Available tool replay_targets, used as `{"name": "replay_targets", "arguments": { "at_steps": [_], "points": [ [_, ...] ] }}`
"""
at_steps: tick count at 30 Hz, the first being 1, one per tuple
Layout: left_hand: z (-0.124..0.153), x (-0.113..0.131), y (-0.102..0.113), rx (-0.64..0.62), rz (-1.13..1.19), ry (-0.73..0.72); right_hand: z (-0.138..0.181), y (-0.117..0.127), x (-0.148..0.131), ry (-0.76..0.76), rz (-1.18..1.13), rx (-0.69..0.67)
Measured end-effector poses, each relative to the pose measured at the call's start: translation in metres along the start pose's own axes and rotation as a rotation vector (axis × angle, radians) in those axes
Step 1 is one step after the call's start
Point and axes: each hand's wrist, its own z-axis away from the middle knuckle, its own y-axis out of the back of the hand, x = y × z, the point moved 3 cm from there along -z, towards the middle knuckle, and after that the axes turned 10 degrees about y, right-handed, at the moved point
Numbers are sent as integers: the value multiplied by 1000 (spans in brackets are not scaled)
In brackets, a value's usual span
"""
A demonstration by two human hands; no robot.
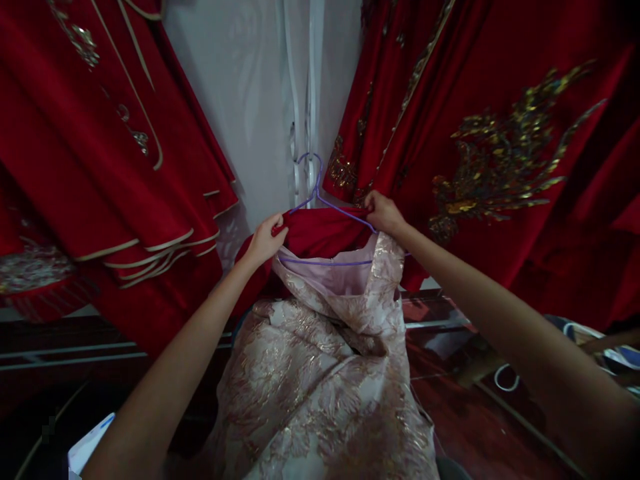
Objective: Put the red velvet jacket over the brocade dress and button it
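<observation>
A pale pink and gold brocade dress (320, 387) hangs on a purple hanger (336, 207), whose hook is up at the white door handles (296, 177). Behind the dress's neckline, a piece of red cloth (325, 230) stretches between my two hands. My left hand (267, 239) is closed on its left end, beside the dress's left shoulder. On the other side, my right hand (384, 212) pinches the cloth's right end, near the hanger's sloping arm and the dress's right strap. The lower part of the red cloth is hidden by the dress.
Red garments with pale piping (150, 187) hang on the left, and a red garment with a gold sequin bird (500, 160) hangs on the right. Behind stands a white cabinet (240, 87). A reddish floor (480, 427) shows below, with blurred items at the right edge.
</observation>
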Motion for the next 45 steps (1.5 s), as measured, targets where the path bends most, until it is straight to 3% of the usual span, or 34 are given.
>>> {"name": "replay_targets", "arguments": {
  "at_steps": [7, 9, 12, 14, 16, 19, 23, 26, 28, 31, 35, 39, 42, 45],
  "points": [
    [6, 4, -9, 20, -315, -39, 25, 67, 67, -175, 233, -15],
    [12, 7, -11, 45, -457, -51, 36, 84, 67, -189, 289, -27],
    [22, 14, -17, 92, -591, -30, 61, 98, 40, -127, 412, -41],
    [27, 19, -22, 110, -621, -11, 80, 94, 12, 0, 417, -48],
    [32, 23, -26, 120, -620, -2, 96, 76, -14, 131, 233, -134],
    [36, 23, -22, 112, -574, -1, 110, 41, -27, 192, 43, -206],
    [40, 12, 14, 141, -579, 3, 109, 25, -2, 286, 20, -189],
    [44, 4, 42, 34, -696, 13, 103, 49, 25, 253, 145, -119],
    [51, 3, 49, -81, -788, 32, 100, 66, 32, 230, 199, -74],
    [66, 9, 40, -171, -889, 77, 102, 68, 23, 238, 103, -89],
    [87, 21, 16, -159, -954, 168, 110, 25, -1, 296, -163, -228],
    [97, 26, 3, -159, -1000, 238, 118, -8, -2, 329, -129, -309],
    [94, 26, 1, -215, -993, 254, 122, 0, 4, 301, -46, -306],
    [85, 26, -2, -292, -868, 266, 125, 14, 0, 295, -116, -319]
  ]
}}
